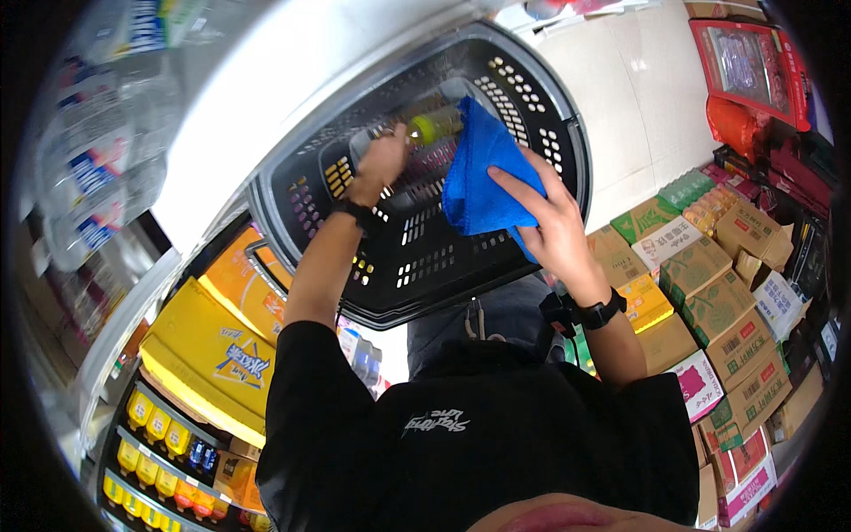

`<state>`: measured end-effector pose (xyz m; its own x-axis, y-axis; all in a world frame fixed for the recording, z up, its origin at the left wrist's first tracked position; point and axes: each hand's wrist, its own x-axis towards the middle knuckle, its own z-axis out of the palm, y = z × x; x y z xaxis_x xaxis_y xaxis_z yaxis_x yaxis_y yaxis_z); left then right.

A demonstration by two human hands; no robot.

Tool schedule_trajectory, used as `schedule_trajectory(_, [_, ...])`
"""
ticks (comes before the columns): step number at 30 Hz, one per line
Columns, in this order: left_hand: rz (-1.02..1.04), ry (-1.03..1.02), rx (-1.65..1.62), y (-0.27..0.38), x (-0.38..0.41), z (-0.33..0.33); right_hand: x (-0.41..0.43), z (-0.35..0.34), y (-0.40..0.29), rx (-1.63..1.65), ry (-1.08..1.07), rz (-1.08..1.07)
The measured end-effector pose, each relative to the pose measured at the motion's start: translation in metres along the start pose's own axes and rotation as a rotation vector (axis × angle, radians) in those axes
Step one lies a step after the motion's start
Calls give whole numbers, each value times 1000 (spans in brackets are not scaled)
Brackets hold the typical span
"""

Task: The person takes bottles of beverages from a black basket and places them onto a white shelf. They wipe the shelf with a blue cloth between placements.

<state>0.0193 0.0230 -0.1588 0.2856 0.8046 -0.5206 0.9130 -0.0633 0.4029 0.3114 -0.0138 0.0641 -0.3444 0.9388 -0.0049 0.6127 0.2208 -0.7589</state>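
A black plastic shopping basket [439,266] with slotted walls lies before me, its inside facing up. My left hand [382,161] reaches into it and touches the end of a clear bottle with a yellow-green band [432,126]; the fingers are blurred, so the grip is unclear. On the right, my right hand [548,213] holds a folded blue cloth [488,173] over the basket, beside the other end of the bottle, which the cloth partly hides.
Cardboard drink cartons [721,306] are stacked at the right. Yellow cartons [213,352] stand at the left above shelves of bottled drinks [156,425]. Plastic-wrapped packs [100,159] are at the upper left, and a red box [751,73] lies at the upper right.
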Motion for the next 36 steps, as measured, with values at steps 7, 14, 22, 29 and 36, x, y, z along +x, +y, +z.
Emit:
schedule_trajectory(7, [377, 214, 175, 115, -148, -196, 0, -59, -58, 224, 29, -100])
schedule_trajectory(14, [245, 611, 93, 198, -317, -369, 29, -63, -128, 674, 100, -348])
schedule_trajectory(22, [422, 953, -43, 265, -361, -424, 48, -79, -249, 401, 567, -988])
schedule_trajectory(29, [373, 1266, -53, 284, -407, -508, 44, -94, -265, -25, 613, -998])
schedule_trajectory(36, [137, 1377, 70, 254, -381, -637, 30, -112, -247, 97, 510, -860])
